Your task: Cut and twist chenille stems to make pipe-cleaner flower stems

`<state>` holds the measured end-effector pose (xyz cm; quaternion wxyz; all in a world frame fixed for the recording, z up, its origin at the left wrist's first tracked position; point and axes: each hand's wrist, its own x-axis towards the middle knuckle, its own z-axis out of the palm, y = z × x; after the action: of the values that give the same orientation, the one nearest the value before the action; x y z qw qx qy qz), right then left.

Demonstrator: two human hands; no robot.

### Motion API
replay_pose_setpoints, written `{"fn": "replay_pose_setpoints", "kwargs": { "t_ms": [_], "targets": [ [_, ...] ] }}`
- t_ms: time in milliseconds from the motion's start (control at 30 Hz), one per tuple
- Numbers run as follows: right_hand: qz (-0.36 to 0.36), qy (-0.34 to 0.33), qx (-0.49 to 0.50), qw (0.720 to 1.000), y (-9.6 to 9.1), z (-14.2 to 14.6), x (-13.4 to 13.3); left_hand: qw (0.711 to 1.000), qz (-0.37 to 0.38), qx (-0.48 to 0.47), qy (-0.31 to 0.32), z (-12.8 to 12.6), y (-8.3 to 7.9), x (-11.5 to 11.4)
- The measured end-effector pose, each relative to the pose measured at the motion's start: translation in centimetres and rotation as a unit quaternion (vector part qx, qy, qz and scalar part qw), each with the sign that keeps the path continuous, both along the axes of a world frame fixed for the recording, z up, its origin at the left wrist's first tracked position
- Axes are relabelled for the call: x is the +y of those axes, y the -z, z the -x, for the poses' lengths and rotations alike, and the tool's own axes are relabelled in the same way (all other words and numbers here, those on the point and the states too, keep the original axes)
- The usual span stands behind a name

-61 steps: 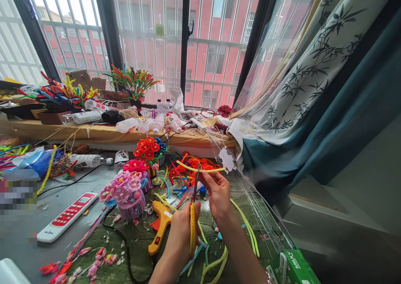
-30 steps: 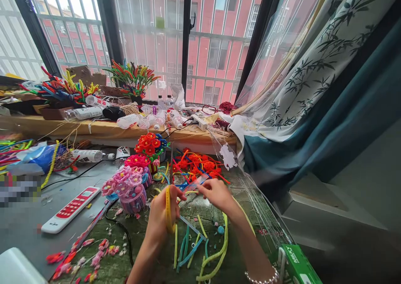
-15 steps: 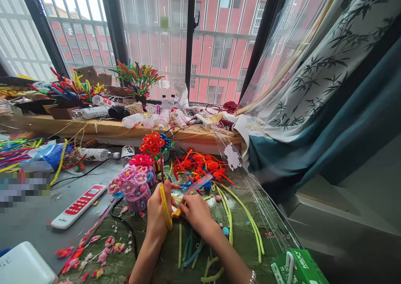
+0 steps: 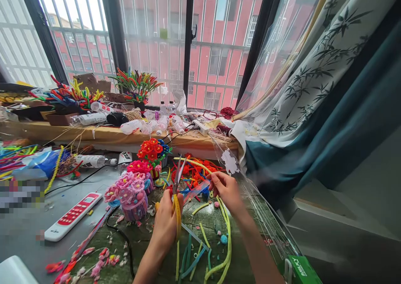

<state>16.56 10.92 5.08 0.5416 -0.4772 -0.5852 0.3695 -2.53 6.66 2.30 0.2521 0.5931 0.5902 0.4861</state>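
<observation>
My left hand point(image 4: 165, 219) is closed round a pair of scissors point(image 4: 178, 217) with yellow handles; the blades point up and stand slightly apart. With fingertips pinched, my right hand point(image 4: 228, 191) holds a yellow-green pipe cleaner point(image 4: 196, 162), whose free end arcs left towards the scissor blades. Whether the blades touch it I cannot tell. A clear ruler-like strip point(image 4: 198, 191) lies between my hands. Behind it is a heap of red-orange pipe-cleaner flowers point(image 4: 200, 173). Below, cut blue and yellow-green pieces point(image 4: 194, 264) lie on the table, beside longer yellow-green stems point(image 4: 228, 238).
To the left stand small pots of pink flowers point(image 4: 134, 206) and red flowers point(image 4: 151, 149). A white remote control point(image 4: 73, 217) and a black cable point(image 4: 125, 234) lie nearby. Plastic bottles point(image 4: 131, 126) crowd the windowsill. A green box point(image 4: 302, 269) sits at the lower right.
My right hand has moved up and right, away from my left hand, and now holds up a pipe cleaner. The scissors have shifted right, and their blades now show apart.
</observation>
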Motion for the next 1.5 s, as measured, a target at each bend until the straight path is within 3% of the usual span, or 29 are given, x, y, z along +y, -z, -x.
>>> {"fn": "replay_pose_setpoints", "kwargs": {
  "t_ms": [167, 367, 533, 800, 900, 967, 1033, 1167, 1333, 1500],
  "targets": [
    [-0.037, 0.018, 0.055, 0.998, -0.9, -0.1, -0.6, 0.998, 0.041, 0.009, 0.041, -0.7, -0.2, -0.2],
    [-0.081, 0.085, -0.08, 0.99, -1.9, -0.4, -1.5, 0.995, 0.049, 0.044, 0.07, -0.8, 0.0, -0.2],
    [-0.135, 0.105, -0.162, 0.972, -1.3, -0.8, -1.1, 0.995, 0.037, 0.046, 0.083, -1.0, -0.5, -0.5],
    [-0.177, 0.093, -0.167, 0.966, -1.1, -0.7, -1.1, 0.996, 0.015, -0.02, 0.085, -1.7, -0.4, -0.8],
    [-0.148, 0.104, -0.114, 0.977, -1.4, -0.4, -1.2, 0.997, 0.016, -0.025, 0.078, -2.0, -0.4, -0.9],
    [-0.096, 0.097, -0.02, 0.99, -1.4, -0.1, -1.1, 0.997, 0.013, -0.031, 0.076, -2.1, -0.4, -1.0],
    [-0.024, 0.037, 0.089, 0.995, -1.4, 0.5, -0.9, 0.996, 0.012, -0.037, 0.077, -2.1, -0.4, -1.1],
    [0.061, -0.118, 0.217, 0.967, -1.2, 2.4, -1.2, 0.996, 0.002, -0.023, 0.09, -1.9, -0.1, -0.9],
    [0.042, -0.082, 0.327, 0.94, -0.9, 4.3, -1.6, 0.996, 0.001, 0.018, 0.089, -1.8, 0.4, -0.6],
    [0.04, -0.065, 0.392, 0.917, -1.1, 4.3, -1.6, 0.996, 0.008, 0.039, 0.074, -1.9, 0.8, -0.6]
  ]
}}
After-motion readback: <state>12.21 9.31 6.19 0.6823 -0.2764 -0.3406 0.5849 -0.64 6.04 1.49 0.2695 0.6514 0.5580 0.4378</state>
